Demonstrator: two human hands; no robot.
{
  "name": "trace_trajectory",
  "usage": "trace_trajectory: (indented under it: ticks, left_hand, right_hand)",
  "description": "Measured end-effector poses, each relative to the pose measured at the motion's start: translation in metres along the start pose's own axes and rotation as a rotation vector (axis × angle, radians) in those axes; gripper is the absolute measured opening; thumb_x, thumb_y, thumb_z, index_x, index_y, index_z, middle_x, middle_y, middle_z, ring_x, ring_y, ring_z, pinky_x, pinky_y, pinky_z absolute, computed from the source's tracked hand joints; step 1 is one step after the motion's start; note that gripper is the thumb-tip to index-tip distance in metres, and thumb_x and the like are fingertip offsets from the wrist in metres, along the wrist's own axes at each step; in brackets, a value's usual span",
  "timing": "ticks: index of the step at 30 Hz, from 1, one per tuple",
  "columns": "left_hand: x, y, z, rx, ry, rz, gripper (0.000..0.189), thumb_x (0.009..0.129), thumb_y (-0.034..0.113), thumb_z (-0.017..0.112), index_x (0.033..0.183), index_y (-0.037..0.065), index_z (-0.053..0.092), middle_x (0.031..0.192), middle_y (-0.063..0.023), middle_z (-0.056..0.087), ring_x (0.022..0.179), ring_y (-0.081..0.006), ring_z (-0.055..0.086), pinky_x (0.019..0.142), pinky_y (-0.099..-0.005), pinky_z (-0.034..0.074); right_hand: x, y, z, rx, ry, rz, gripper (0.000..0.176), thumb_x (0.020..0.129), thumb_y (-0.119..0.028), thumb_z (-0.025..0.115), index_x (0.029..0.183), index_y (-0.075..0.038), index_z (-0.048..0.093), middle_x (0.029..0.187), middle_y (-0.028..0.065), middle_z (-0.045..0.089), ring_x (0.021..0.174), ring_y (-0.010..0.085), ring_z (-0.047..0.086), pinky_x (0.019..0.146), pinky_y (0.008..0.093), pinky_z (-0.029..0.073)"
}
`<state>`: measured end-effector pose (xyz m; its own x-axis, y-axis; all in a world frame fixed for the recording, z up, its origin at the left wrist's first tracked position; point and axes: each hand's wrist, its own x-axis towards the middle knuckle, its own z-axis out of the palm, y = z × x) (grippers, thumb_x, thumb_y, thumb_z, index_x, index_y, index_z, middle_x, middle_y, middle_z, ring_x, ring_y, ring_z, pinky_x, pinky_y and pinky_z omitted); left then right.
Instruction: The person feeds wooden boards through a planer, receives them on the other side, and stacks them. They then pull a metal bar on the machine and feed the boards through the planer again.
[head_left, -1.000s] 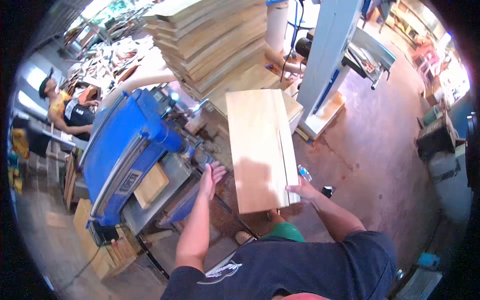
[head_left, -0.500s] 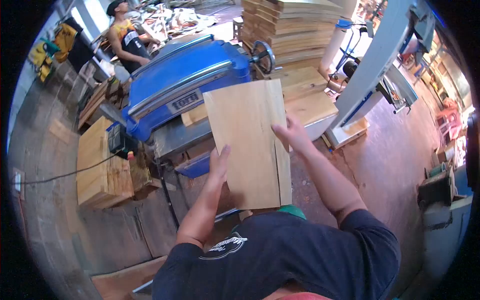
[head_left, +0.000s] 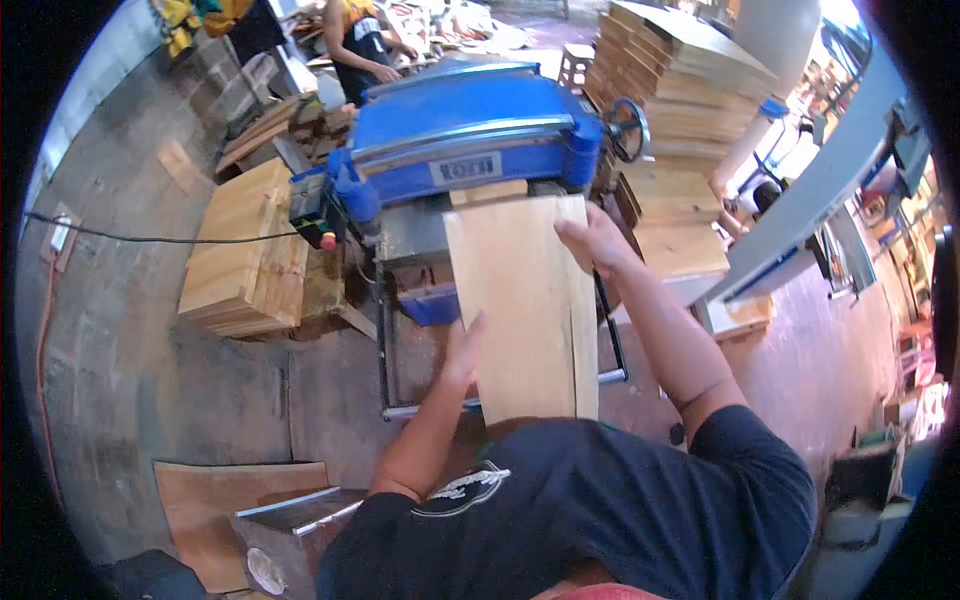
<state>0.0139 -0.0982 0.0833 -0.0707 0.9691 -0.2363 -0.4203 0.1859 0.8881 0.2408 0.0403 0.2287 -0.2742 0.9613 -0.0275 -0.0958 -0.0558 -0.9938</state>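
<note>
A pale wooden board (head_left: pixel 520 300) with a dark lengthwise crack near its right side is held in front of my body. My left hand (head_left: pixel 463 350) grips its left edge, thumb on top. Higher up, at the far right corner, my right hand (head_left: pixel 600 243) grips the opposite edge, its thumb over the face. Both hands' other fingers are hidden behind the wood. Just beyond the board's far end stands a blue thickness planer (head_left: pixel 465 125), with the end of another wooden piece (head_left: pixel 488 192) showing at its near side.
A stack of boards (head_left: pixel 240 245) lies left of the planer beside a dark control box (head_left: pixel 318 208). A taller board stack (head_left: pixel 690 75) rises behind right. A grey machine column (head_left: pixel 810 200) leans at right. Beyond the planer stands another person (head_left: pixel 360 50). A cable (head_left: pixel 170 236) stretches across the left.
My view has turned, so the planer appears further right and higher. My right hand is now nearer the board's far corner. Both hands still hold the board, which lines up more with the planer.
</note>
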Motion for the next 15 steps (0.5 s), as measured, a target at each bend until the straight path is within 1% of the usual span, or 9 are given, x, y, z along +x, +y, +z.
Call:
trace_trajectory:
  ticks: [1, 2, 4, 5, 6, 8, 10, 11, 15]
  left_hand:
    - [0.0, -0.003, -0.001, 0.008, 0.018, -0.024, 0.048, 0.097, 0.031, 0.057, 0.131, -0.001, 0.048, 0.123, -0.0135, 0.06, 0.11, -0.026, 0.06, 0.094, -0.0434, 0.05]
    - [-0.002, -0.003, -0.002, 0.006, 0.028, 0.0, 0.048, 0.097, 0.031, 0.057, 0.131, -0.001, 0.048, 0.123, -0.0135, 0.06, 0.11, -0.026, 0.06, 0.094, -0.0434, 0.05]
    - [-0.005, -0.002, -0.001, 0.03, 0.015, -0.056, 0.048, 0.097, 0.032, 0.058, 0.131, 0.0, 0.049, 0.123, -0.0133, 0.06, 0.11, -0.0261, 0.06, 0.094, -0.0433, 0.05]
    - [-0.007, -0.001, 0.001, 0.003, 0.021, -0.07, 0.043, 0.097, 0.029, 0.057, 0.128, -0.001, 0.053, 0.12, -0.0106, 0.062, 0.105, -0.0206, 0.061, 0.091, -0.0375, 0.05]
    - [-0.005, -0.003, 0.0, 0.003, 0.022, -0.059, 0.043, 0.097, 0.029, 0.057, 0.128, -0.001, 0.053, 0.12, -0.0106, 0.062, 0.105, -0.0206, 0.061, 0.091, -0.0375, 0.05]
    - [-0.006, -0.005, -0.002, -0.014, 0.005, -0.145, 0.046, 0.097, 0.032, 0.058, 0.129, -0.001, 0.052, 0.121, -0.011, 0.062, 0.107, -0.0215, 0.061, 0.093, -0.0381, 0.049]
    - [-0.009, -0.001, -0.001, -0.01, 0.0, -0.161, 0.048, 0.097, 0.033, 0.058, 0.13, -0.001, 0.051, 0.121, -0.0111, 0.061, 0.108, -0.0217, 0.06, 0.093, -0.0386, 0.049]
    - [-0.011, 0.003, 0.0, -0.004, -0.007, -0.196, 0.049, 0.096, 0.034, 0.059, 0.131, -0.001, 0.051, 0.122, -0.0112, 0.061, 0.108, -0.022, 0.06, 0.093, -0.0391, 0.049]
    - [-0.012, 0.005, -0.002, 0.009, -0.007, -0.184, 0.051, 0.096, 0.036, 0.058, 0.132, -0.001, 0.051, 0.122, -0.0113, 0.061, 0.11, -0.0222, 0.059, 0.094, -0.0396, 0.049]
  right_hand:
    - [0.007, 0.016, -0.007, -0.17, 0.077, 0.033, 0.033, 0.086, -0.015, 0.07, 0.113, 0.0, 0.059, 0.099, 0.0072, 0.064, 0.084, 0.0135, 0.06, 0.073, 0.0294, 0.05]
    - [-0.008, 0.001, 0.007, -0.074, 0.085, 0.053, 0.033, 0.087, -0.015, 0.07, 0.114, 0.001, 0.058, 0.1, 0.0082, 0.065, 0.086, 0.0143, 0.061, 0.075, 0.0302, 0.05]
    - [-0.002, 0.014, 0.002, -0.098, 0.062, 0.062, 0.033, 0.087, -0.014, 0.07, 0.114, 0.001, 0.058, 0.101, 0.0089, 0.066, 0.088, 0.0148, 0.061, 0.076, 0.0311, 0.05]
    - [-0.002, 0.017, 0.004, -0.098, 0.054, 0.053, 0.033, 0.087, -0.014, 0.07, 0.114, 0.001, 0.058, 0.101, 0.0089, 0.066, 0.088, 0.0148, 0.061, 0.076, 0.0311, 0.05]
    - [-0.002, 0.019, 0.006, -0.076, 0.092, 0.047, 0.033, 0.087, -0.015, 0.07, 0.113, 0.002, 0.058, 0.102, 0.0093, 0.066, 0.089, 0.0151, 0.061, 0.078, 0.0312, 0.05]
    - [-0.006, 0.023, 0.009, -0.052, 0.125, 0.038, 0.034, 0.087, -0.016, 0.07, 0.113, 0.002, 0.058, 0.102, 0.0097, 0.066, 0.089, 0.0154, 0.061, 0.079, 0.0314, 0.05]
    - [-0.005, 0.023, 0.009, -0.162, 0.143, 0.071, 0.033, 0.089, -0.015, 0.069, 0.114, 0.002, 0.056, 0.104, 0.0096, 0.066, 0.093, 0.016, 0.061, 0.082, 0.0316, 0.05]
    - [-0.003, 0.025, 0.008, -0.159, 0.136, 0.065, 0.033, 0.089, -0.015, 0.069, 0.114, 0.002, 0.056, 0.104, 0.0096, 0.066, 0.093, 0.016, 0.061, 0.082, 0.0316, 0.05]
    - [0.007, 0.05, 0.001, -0.084, 0.071, 0.029, 0.036, 0.091, -0.012, 0.065, 0.121, 0.003, 0.052, 0.105, 0.0095, 0.065, 0.095, 0.0165, 0.061, 0.085, 0.0313, 0.049]
